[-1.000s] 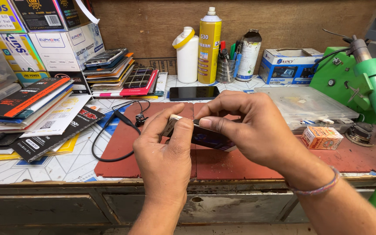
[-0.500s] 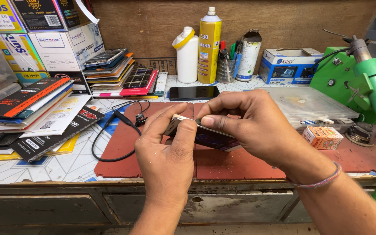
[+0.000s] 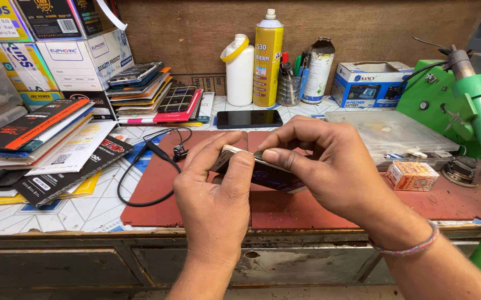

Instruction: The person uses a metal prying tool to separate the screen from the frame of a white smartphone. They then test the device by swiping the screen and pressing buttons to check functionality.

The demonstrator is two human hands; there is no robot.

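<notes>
1. The phone [image 3: 268,173] – a slim dark handset with a pale edge – is held tilted in the air above the red mat [image 3: 318,208], near the front of the worktop [image 3: 57,214] and clear of it.
2. The left hand [image 3: 215,189] has its grip closed on the phone's near end, thumb pressed onto the pale edge with the fingers curled behind.
3. The right hand [image 3: 329,169] pinches the upper edge beside that thumb, fingertips closed tight on the rim; the two hands touch at the phone.
4. Judging by the fingers set along the seam, the step in hand looks like working at the phone's edge – prying or pressing a panel. I cannot tell whether anything has parted.
5. The next move seems to call for steady, even pressure along the rim, with the left hand bracing so that the body does not twist.
6. Farther out: a black cable [image 3: 146,166] loops across the mat's left corner, a second phone [image 3: 249,118] lies flat behind, and a small orange box [image 3: 412,175] sits to the right.
</notes>
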